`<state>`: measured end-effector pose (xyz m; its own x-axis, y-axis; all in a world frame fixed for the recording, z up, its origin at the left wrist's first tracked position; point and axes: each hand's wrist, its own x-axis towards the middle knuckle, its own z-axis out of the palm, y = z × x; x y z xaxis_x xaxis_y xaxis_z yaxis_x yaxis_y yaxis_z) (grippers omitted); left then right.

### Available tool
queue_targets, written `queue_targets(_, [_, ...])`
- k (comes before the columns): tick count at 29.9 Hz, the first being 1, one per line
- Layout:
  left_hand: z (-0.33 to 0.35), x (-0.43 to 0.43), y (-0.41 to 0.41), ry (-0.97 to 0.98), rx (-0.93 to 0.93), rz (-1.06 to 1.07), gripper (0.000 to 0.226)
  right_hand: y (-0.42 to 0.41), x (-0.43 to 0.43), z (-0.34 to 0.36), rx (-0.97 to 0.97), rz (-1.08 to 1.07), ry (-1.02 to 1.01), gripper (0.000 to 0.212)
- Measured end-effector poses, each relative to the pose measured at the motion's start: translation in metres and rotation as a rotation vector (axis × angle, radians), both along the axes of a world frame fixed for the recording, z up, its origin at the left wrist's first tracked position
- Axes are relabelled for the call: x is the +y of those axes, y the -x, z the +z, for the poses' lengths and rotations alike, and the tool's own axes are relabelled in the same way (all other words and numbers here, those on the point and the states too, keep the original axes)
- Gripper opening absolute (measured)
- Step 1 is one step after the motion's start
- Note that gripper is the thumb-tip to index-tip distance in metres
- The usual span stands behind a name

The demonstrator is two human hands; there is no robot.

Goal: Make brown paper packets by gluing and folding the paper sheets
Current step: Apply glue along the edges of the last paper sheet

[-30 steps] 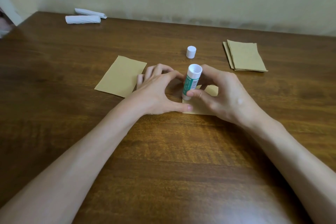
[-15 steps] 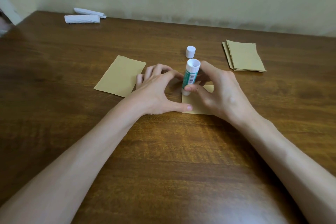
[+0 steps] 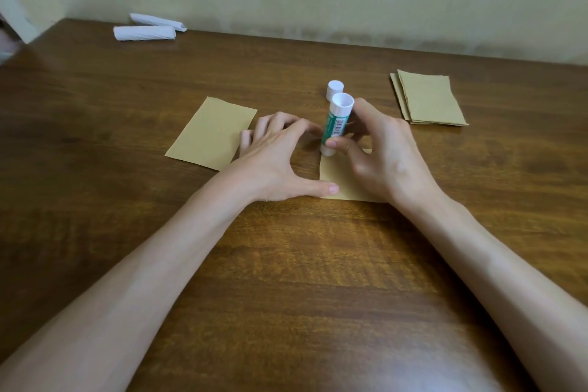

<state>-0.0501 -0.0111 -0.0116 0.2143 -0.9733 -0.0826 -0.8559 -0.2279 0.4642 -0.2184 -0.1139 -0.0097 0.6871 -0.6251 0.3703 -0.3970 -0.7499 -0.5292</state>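
The right hand (image 3: 381,156) grips a glue stick (image 3: 335,124) with a green label, thumb on the near side of the barrel and fingers curled round the far side. The stick stands nearly upright, leaning slightly right at the top. Its wide white end faces up and its lower white end is set down at the far left corner of a brown paper sheet (image 3: 345,183). This sheet lies flat on the wooden table (image 3: 286,280) in the middle of the scene, mostly covered by the right hand, with only its left and near parts showing.

The left hand (image 3: 273,156) is spread wide just left of the sheet. Its thumb reaches out to the right and its tip presses on the sheet's near left corner. The fingers arch forward, and the forefinger stretches toward the base of the stick; whether its tip touches the paper cannot be told.

A second single brown sheet (image 3: 211,132) lies flat to the left, its right edge just beside the left hand's little finger. A small white cap (image 3: 334,88) stands on the table just beyond the glue stick. Farther right, well apart from the hands, sits a loose stack of brown sheets (image 3: 429,99), its edges slightly fanned. At the far left of the table, near the pale wall, two white paper rolls (image 3: 144,33) lie side by side.
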Motion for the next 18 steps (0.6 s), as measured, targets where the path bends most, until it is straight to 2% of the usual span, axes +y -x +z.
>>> queue_targets(13, [-0.0007, -0.0007, 0.0003, -0.008, 0.003, 0.004, 0.096, -0.0038, 0.0006, -0.0067, -0.051, -0.018, 0.003, 0.022])
queue_targets(18, [-0.0019, -0.0006, 0.0006, 0.016, 0.038, 0.006, 0.091, 0.0023, -0.0072, -0.0034, -0.228, -0.044, -0.071, 0.026])
